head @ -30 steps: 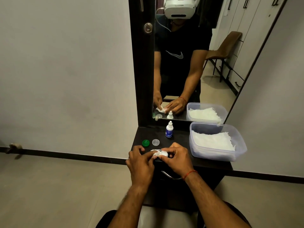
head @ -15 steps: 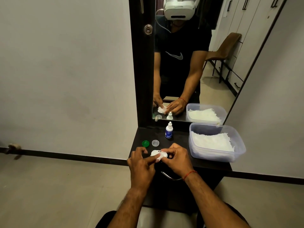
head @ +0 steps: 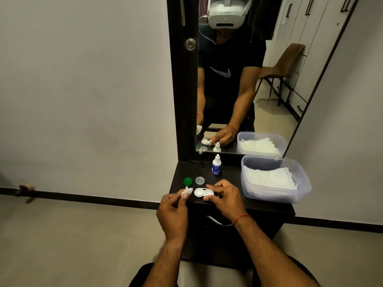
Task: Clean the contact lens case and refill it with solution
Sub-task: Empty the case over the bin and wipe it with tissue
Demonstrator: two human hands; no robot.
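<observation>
The white contact lens case (head: 201,192) lies open on the front of the black dresser top (head: 232,179), both wells uncapped. My right hand (head: 226,198) pinches its right end between thumb and fingers. My left hand (head: 173,212) is just left of the case, apart from it, and pinches a small wad of white tissue (head: 187,191). A green cap (head: 187,181) and a clear cap (head: 200,180) sit behind the case. The small white and blue solution bottle (head: 216,165) stands upright farther back, capped.
A clear plastic tub (head: 275,195) with white tissues fills the right of the dresser top. A tall mirror (head: 238,79) rises behind, reflecting me and the items. A drawer handle (head: 217,222) is below the front edge. Grey floor lies all around.
My left hand has pulled the tissue out of the case and moved left, uncovering both wells. My right hand still holds the case's right end.
</observation>
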